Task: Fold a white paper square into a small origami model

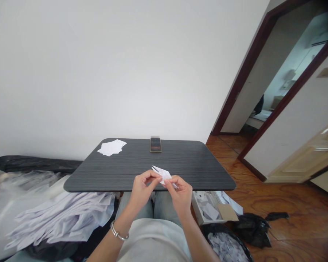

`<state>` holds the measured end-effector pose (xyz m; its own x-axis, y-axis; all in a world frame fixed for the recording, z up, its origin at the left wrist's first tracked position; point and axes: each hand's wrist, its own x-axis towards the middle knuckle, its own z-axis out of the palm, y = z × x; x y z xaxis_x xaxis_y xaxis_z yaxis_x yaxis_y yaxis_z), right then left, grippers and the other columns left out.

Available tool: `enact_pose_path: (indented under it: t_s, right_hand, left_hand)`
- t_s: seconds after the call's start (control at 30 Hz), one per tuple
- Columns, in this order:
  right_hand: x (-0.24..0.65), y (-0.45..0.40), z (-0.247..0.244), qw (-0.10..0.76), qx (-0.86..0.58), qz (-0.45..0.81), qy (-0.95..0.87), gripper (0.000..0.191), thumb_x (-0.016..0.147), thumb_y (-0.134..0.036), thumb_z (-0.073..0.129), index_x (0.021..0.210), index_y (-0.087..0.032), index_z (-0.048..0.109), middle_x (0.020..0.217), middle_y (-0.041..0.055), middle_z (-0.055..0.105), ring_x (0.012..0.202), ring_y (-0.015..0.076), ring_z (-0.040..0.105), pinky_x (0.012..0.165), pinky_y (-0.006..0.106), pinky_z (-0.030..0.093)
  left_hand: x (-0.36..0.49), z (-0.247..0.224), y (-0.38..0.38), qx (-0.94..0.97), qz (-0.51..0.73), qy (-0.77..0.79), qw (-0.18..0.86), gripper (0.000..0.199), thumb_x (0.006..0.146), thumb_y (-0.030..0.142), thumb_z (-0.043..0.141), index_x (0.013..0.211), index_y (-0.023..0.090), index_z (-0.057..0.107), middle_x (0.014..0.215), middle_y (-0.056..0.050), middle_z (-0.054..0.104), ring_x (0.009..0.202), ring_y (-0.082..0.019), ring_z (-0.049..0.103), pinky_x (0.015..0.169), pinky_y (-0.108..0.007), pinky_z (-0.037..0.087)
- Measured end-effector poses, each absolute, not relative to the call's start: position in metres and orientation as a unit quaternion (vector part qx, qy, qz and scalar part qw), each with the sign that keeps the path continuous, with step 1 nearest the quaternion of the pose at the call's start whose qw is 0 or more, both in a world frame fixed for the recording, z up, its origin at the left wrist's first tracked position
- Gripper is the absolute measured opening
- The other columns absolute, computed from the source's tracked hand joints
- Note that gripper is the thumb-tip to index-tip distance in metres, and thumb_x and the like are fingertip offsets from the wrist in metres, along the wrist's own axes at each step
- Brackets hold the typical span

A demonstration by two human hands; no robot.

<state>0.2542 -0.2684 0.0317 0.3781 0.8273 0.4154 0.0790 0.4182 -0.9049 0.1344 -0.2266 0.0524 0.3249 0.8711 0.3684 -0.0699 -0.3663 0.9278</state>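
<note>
Pinching a folded white paper piece (163, 174) between narrowly closed fingertips, the left hand (144, 187) and right hand (181, 194) held it just above the near edge of a dark grey wood-grain table (196, 171). Loose white paper sheets (111, 147) lay farther across. Squeezing too hard risked crumpling the thin folds; a slackened pinch risked dropping the paper.

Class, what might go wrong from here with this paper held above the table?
The folded white paper, pinched by the left hand and right hand near the dark table's front edge, might slip into the lap. The loose paper sheets, with nothing weighing them down, might slide if brushed.
</note>
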Motion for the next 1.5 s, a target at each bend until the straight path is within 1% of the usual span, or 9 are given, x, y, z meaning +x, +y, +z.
enact_pose_path:
  t_s: [0.17, 0.37, 0.63, 0.87, 1.13, 1.33, 1.5]
  right_hand:
    - [0.252, -0.269, 0.035, 0.692, -0.471, 0.263, -0.48, 0.014, 0.071, -0.025, 0.06, 0.06, -0.016, 0.059, 0.057, -0.0004, 0.057, 0.055, 0.0126, 0.052, 0.053, 0.022, 0.039]
    - [0.249, -0.268, 0.038, 0.706, -0.459, 0.303, -0.446, 0.016, 0.07, -0.024, 0.06, 0.057, -0.015, 0.056, 0.054, -0.0011, 0.056, 0.051, 0.0112, 0.05, 0.049, 0.022, 0.038]
    - [0.247, -0.267, 0.04, 0.721, -0.45, 0.328, -0.412, 0.016, 0.067, -0.022, 0.061, 0.056, -0.015, 0.053, 0.052, -0.002, 0.054, 0.049, 0.0097, 0.049, 0.048, 0.021, 0.038]
    - [0.246, -0.268, 0.04, 0.726, -0.445, 0.342, -0.397, 0.016, 0.066, -0.022, 0.063, 0.054, -0.015, 0.054, 0.052, -0.0021, 0.054, 0.05, 0.0103, 0.05, 0.05, 0.021, 0.04]
    - [0.249, -0.266, 0.036, 0.719, -0.437, 0.371, -0.393, 0.015, 0.066, -0.022, 0.064, 0.055, -0.015, 0.055, 0.052, -0.0019, 0.056, 0.05, 0.0106, 0.051, 0.051, 0.022, 0.04]
    - [0.251, -0.265, 0.033, 0.72, -0.429, 0.389, -0.383, 0.014, 0.067, -0.02, 0.064, 0.056, -0.015, 0.057, 0.052, -0.0029, 0.057, 0.05, 0.0098, 0.052, 0.052, 0.021, 0.04]
    - [0.249, -0.263, 0.032, 0.72, -0.42, 0.419, -0.359, 0.013, 0.064, -0.02, 0.066, 0.056, -0.015, 0.058, 0.052, -0.0034, 0.057, 0.049, 0.0086, 0.053, 0.052, 0.02, 0.043]
  left_hand:
    - [0.137, 0.054, -0.23, 0.656, 0.502, 0.308, 0.471, 0.009, 0.072, 0.02, 0.058, 0.067, 0.014, 0.06, 0.067, -0.003, 0.062, 0.065, -0.015, 0.058, 0.064, -0.024, 0.046]
    - [0.14, 0.056, -0.233, 0.657, 0.507, 0.319, 0.459, 0.009, 0.072, 0.02, 0.058, 0.066, 0.014, 0.058, 0.065, -0.002, 0.06, 0.063, -0.014, 0.057, 0.063, -0.024, 0.046]
    - [0.141, 0.057, -0.236, 0.652, 0.507, 0.335, 0.454, 0.009, 0.072, 0.019, 0.058, 0.066, 0.013, 0.058, 0.067, -0.003, 0.06, 0.066, -0.014, 0.058, 0.065, -0.024, 0.045]
    - [0.143, 0.057, -0.236, 0.611, 0.52, 0.331, 0.497, 0.009, 0.07, 0.019, 0.06, 0.065, 0.013, 0.055, 0.064, -0.001, 0.058, 0.06, -0.013, 0.057, 0.061, -0.023, 0.046]
    - [0.145, 0.056, -0.233, 0.551, 0.519, 0.322, 0.57, 0.018, 0.063, 0.019, 0.066, 0.061, 0.014, 0.049, 0.058, 0.003, 0.055, 0.053, -0.009, 0.054, 0.055, -0.02, 0.043]
    - [0.145, 0.053, -0.229, 0.539, 0.519, 0.329, 0.577, 0.019, 0.061, 0.02, 0.068, 0.061, 0.014, 0.049, 0.058, 0.003, 0.055, 0.053, -0.009, 0.053, 0.054, -0.02, 0.042]
    - [0.146, 0.051, -0.228, 0.527, 0.523, 0.339, 0.577, 0.021, 0.059, 0.02, 0.069, 0.063, 0.014, 0.049, 0.059, 0.003, 0.056, 0.053, -0.008, 0.053, 0.054, -0.02, 0.042]
